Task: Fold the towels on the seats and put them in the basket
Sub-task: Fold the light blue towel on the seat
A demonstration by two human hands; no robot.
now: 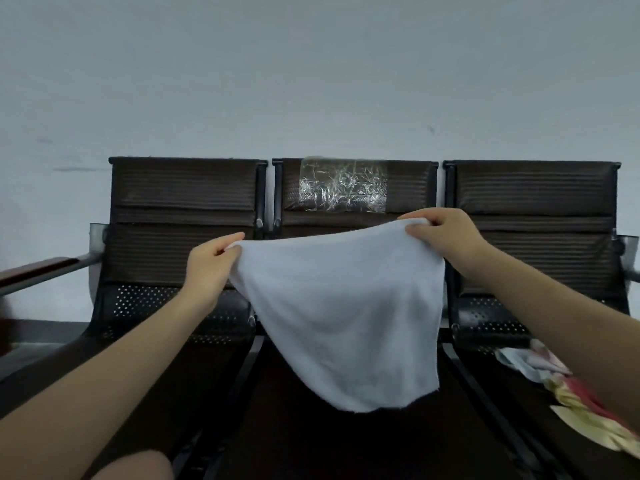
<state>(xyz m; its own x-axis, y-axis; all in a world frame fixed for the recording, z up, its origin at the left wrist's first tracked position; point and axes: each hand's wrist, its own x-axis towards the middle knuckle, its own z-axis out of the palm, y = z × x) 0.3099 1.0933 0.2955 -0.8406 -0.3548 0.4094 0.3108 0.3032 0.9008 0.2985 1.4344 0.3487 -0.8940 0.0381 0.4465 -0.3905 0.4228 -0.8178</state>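
Dark perforated seats [180, 306]; soft towel [339, 306] held.

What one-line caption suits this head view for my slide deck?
Both hands, left hand and right hand, pinch a white towel by its top corners above the middle seat.

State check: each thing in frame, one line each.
white towel: unfolded, held up over the middle seat, hanging.
left hand: pinches the towel's upper left corner.
right hand: pinches the upper right corner.
coloured towels: crumpled heap on the right seat.
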